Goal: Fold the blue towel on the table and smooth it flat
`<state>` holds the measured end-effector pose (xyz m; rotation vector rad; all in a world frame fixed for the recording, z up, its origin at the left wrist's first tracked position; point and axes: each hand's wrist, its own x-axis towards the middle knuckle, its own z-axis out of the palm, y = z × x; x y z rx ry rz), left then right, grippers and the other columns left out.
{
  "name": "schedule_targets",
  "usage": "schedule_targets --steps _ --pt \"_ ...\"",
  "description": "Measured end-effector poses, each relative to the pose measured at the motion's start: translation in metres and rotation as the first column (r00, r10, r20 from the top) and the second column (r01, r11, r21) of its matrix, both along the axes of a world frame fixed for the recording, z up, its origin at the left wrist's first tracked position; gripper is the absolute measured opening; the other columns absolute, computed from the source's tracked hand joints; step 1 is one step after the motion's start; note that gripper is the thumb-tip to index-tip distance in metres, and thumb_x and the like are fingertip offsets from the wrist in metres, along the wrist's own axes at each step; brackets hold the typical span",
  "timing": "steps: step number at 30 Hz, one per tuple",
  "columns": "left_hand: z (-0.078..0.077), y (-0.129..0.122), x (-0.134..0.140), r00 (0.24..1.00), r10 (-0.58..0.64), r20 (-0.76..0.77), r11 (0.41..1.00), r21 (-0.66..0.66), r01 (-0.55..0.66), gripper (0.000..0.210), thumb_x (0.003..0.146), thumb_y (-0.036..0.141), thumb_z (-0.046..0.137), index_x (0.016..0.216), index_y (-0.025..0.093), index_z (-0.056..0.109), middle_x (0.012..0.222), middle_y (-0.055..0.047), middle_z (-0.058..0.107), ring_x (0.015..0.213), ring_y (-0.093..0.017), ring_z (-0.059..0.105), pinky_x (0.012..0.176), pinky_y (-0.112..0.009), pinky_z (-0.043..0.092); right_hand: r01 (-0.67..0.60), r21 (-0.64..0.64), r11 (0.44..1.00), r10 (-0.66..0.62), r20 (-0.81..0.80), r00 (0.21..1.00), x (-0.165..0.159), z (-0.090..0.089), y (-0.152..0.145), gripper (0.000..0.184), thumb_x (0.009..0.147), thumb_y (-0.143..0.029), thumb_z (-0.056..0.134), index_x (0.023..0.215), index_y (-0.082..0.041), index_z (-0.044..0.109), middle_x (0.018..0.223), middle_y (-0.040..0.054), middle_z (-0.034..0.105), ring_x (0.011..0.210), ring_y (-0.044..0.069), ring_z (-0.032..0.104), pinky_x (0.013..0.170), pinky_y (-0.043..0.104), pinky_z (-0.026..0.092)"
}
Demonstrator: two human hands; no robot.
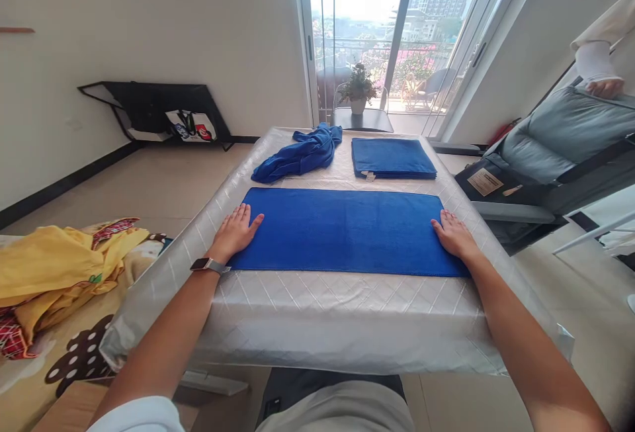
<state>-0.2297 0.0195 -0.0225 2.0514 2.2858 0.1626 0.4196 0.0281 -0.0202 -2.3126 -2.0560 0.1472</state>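
A blue towel (342,230) lies flat as a long rectangle across the table in front of me. On its left end rests my left hand (237,230), palm down, with the thumb spread away from the fingers. My right hand (454,233) lies likewise on the right end, its fingers stretched out. Beyond the towel, a crumpled blue cloth (302,154) sits at the far left. Beside it on the right is a stack of folded blue towels (393,157) with a white tag at its near edge.
A shiny pale cover (347,319) drapes the table. Yellow clothing (74,266) lies on a bed at the left. Behind the table, a potted plant (358,88) stands on a small chair. At the right, a person's hand (605,86) is by a grey cushion (560,134).
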Motion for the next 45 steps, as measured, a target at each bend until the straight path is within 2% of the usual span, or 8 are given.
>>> schedule_targets --steps 13,18,22,27,29,32,39,45 --pt "0.003 -0.001 0.003 1.0 0.021 -0.007 1.0 -0.009 -0.021 0.09 0.104 0.066 0.01 0.164 0.001 0.025 0.171 -0.021 0.024 0.159 -0.031 0.024 0.129 -0.049 0.021 -0.008 0.029 1.0 0.007 0.023 1.0 -0.008 0.006 -0.002 0.075 0.107 -0.051 0.018 0.166 -0.004 0.026 0.173 0.0168 0.025 0.159 0.029 0.024 0.129 0.048 0.023" --pt "0.012 -0.005 0.01 0.999 0.05 0.015 0.998 0.049 -0.05 0.09 0.105 0.064 0.01 0.161 -0.004 0.029 0.169 -0.027 0.026 0.159 -0.035 0.024 0.128 -0.054 0.021 -0.089 0.22 0.971 0.075 0.072 0.995 -0.031 0.021 -0.014 0.067 0.108 -0.04 0.022 0.162 -0.003 0.036 0.168 0.0181 0.035 0.158 0.029 0.028 0.129 0.051 0.021" --pt "0.025 -0.009 0.069 0.981 -0.191 0.027 0.977 0.104 0.187 0.086 0.106 0.064 0.011 0.162 0.0 0.031 0.169 -0.024 0.027 0.159 -0.032 0.023 0.129 -0.052 0.021 -0.217 0.216 0.952 0.211 0.05 0.976 -0.104 0.033 -0.027 0.069 0.108 -0.044 0.02 0.162 -0.003 0.036 0.169 0.0167 0.033 0.16 0.028 0.024 0.13 0.048 0.02" --pt "0.029 -0.017 0.186 0.823 -0.568 -0.022 0.81 0.162 0.563 0.079 0.108 0.061 0.015 0.162 0.007 0.035 0.17 -0.017 0.03 0.16 -0.025 0.023 0.131 -0.044 0.017 -0.462 0.099 0.881 0.468 -0.05 0.882 -0.221 0.03 -0.042 0.072 0.109 -0.053 0.02 0.166 -0.011 0.03 0.173 0.0104 0.025 0.161 0.023 0.019 0.131 0.043 0.018" --pt "0.022 -0.02 0.217 0.79 -0.612 -0.027 0.776 0.173 0.607 0.076 0.109 0.058 0.015 0.162 0.007 0.035 0.169 -0.015 0.032 0.16 -0.023 0.023 0.132 -0.043 0.017 -0.492 0.062 0.868 0.495 -0.057 0.867 -0.246 0.024 -0.045 0.069 0.108 -0.046 0.023 0.167 -0.01 0.028 0.173 0.0099 0.023 0.161 0.024 0.017 0.131 0.044 0.016" --pt "0.01 -0.024 0.235 0.79 -0.613 -0.003 0.783 0.132 0.608 0.076 0.109 0.058 0.015 0.163 0.007 0.034 0.169 -0.014 0.032 0.16 -0.023 0.024 0.132 -0.042 0.018 -0.488 0.037 0.872 0.489 -0.051 0.871 -0.258 0.016 -0.046 0.069 0.107 -0.04 0.027 0.167 -0.009 0.024 0.174 0.0089 0.02 0.162 0.023 0.016 0.131 0.044 0.013" --pt "0.009 -0.023 0.196 0.84 -0.542 0.024 0.84 0.052 0.541 0.078 0.108 0.059 0.016 0.163 0.007 0.032 0.17 -0.016 0.029 0.16 -0.026 0.021 0.132 -0.046 0.015 -0.457 0.025 0.889 0.458 -0.066 0.886 -0.228 0.017 -0.046 0.076 0.108 -0.056 0.019 0.167 -0.01 0.025 0.174 0.0107 0.019 0.162 0.024 0.014 0.131 0.047 0.012" --pt "0.005 -0.032 0.078 0.945 -0.324 -0.05 0.946 0.007 0.325 0.081 0.106 0.06 0.015 0.164 0.006 0.028 0.171 -0.018 0.025 0.161 -0.03 0.02 0.13 -0.052 0.016 -0.294 0.004 0.956 0.294 0.003 0.956 -0.104 0.008 -0.051 0.073 0.107 -0.056 0.018 0.168 -0.017 0.024 0.174 0.0086 0.022 0.162 0.023 0.015 0.131 0.047 0.014"
